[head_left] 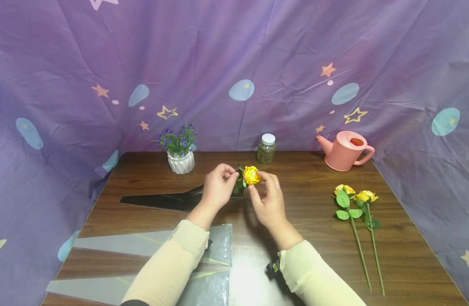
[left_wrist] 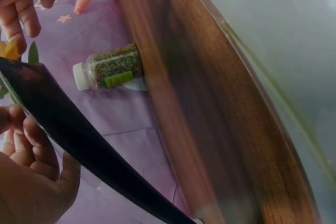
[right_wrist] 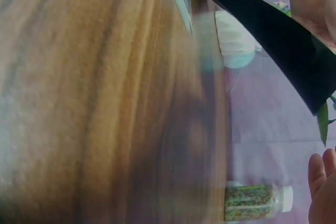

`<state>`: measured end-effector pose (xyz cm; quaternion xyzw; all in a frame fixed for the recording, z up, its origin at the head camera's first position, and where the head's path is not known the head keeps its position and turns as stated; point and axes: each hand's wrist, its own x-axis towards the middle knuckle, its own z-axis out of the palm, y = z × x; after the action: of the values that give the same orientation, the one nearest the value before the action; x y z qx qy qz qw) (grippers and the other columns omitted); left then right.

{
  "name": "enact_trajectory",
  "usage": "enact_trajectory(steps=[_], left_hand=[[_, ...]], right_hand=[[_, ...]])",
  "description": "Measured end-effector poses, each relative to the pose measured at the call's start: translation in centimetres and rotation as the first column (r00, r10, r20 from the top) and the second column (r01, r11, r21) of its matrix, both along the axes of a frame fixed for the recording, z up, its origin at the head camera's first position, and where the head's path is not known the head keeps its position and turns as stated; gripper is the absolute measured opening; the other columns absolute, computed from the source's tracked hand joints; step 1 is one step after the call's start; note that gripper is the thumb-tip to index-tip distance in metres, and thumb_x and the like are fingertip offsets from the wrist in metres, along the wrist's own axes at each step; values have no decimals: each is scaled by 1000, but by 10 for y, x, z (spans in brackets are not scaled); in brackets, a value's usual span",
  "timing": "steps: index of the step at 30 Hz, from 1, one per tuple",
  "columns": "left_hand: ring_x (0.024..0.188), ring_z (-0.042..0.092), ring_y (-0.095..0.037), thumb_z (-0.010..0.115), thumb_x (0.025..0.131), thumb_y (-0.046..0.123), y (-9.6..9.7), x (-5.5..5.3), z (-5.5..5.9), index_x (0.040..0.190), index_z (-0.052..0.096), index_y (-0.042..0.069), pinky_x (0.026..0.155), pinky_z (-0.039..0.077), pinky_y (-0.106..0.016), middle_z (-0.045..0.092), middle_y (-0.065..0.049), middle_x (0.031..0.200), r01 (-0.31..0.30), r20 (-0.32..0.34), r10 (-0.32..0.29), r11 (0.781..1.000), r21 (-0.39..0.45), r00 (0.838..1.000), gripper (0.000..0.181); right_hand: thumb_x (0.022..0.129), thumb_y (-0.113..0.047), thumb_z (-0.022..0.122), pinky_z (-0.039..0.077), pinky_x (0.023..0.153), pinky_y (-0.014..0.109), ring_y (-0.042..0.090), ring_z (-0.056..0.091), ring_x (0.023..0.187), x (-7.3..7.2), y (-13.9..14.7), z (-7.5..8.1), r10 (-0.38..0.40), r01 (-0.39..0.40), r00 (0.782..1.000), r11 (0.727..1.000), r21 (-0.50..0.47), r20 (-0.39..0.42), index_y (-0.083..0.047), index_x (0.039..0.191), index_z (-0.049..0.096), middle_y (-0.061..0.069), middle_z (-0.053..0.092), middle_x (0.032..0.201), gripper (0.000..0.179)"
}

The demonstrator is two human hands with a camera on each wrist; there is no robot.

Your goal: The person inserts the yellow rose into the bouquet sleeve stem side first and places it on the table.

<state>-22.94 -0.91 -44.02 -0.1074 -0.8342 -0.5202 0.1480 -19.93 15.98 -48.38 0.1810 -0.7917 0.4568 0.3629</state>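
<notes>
A yellow artificial rose (head_left: 251,175) stands out of the open end of a narrow black flower sleeve (head_left: 157,201), its green leaves at the rim. My left hand (head_left: 218,183) pinches the sleeve near that rim, its fingers curled beside the dark edge in the left wrist view. On the bloom's other side, the thumb and forefinger of my right hand (head_left: 269,199) hold the petals. The sleeve's narrow end points left, and the rose's stem is hidden inside. In the right wrist view the sleeve (right_wrist: 273,40) slants above the table, a leaf poking from its mouth.
Two yellow roses (head_left: 349,208) lie at the right. Clear flower sleeves (head_left: 123,243) lie at front left, partly under my left sleeve. Along the back stand a white pot of purple flowers (head_left: 181,162), a white-capped jar (head_left: 266,151) and a pink watering can (head_left: 343,153).
</notes>
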Motion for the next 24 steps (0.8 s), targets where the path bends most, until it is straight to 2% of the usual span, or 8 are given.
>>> enact_trajectory(steps=[5, 12, 20, 24], left_hand=[[74, 68, -22, 74, 97, 10, -2, 0, 0, 97, 68, 4, 72, 58, -39, 73, -7, 82, -9, -3, 9, 1000, 10, 1000, 9], [73, 66, -20, 73, 98, 8, -3, 2, 1, 99, 68, 4, 70, 58, -35, 73, -7, 83, -6, 4, 5, 1000, 19, 1000, 7], [71, 65, -18, 72, 99, 10, -4, 2, 2, 101, 68, 4, 69, 57, -34, 72, -6, 82, -2, 18, 1, 1000, 20, 1000, 7], [70, 63, -18, 72, 99, 10, -6, 2, 1, 100, 68, 4, 67, 56, -33, 72, -5, 81, -1, -1, 1, 1000, 14, 1000, 7]], right_hand=[[88, -4, 78, 58, 79, 45, 39, 64, 100, 3, -4, -2, 9, -10, 1000, 1000, 7, 22, 0, 133, 62, 22, 62, 118, 48], [87, -4, 77, 54, 72, 35, 40, 61, 98, 7, -8, -3, 27, -27, 998, 1000, -15, 56, -4, 131, 69, 22, 58, 115, 44], [89, -8, 77, 54, 68, 49, 41, 61, 100, 8, -12, -7, 54, -52, 994, 998, -19, 90, -4, 131, 70, 23, 58, 115, 43], [91, -9, 77, 54, 69, 53, 44, 61, 100, 8, -14, -8, 71, -69, 991, 997, -16, 117, -4, 133, 69, 24, 57, 115, 44]])
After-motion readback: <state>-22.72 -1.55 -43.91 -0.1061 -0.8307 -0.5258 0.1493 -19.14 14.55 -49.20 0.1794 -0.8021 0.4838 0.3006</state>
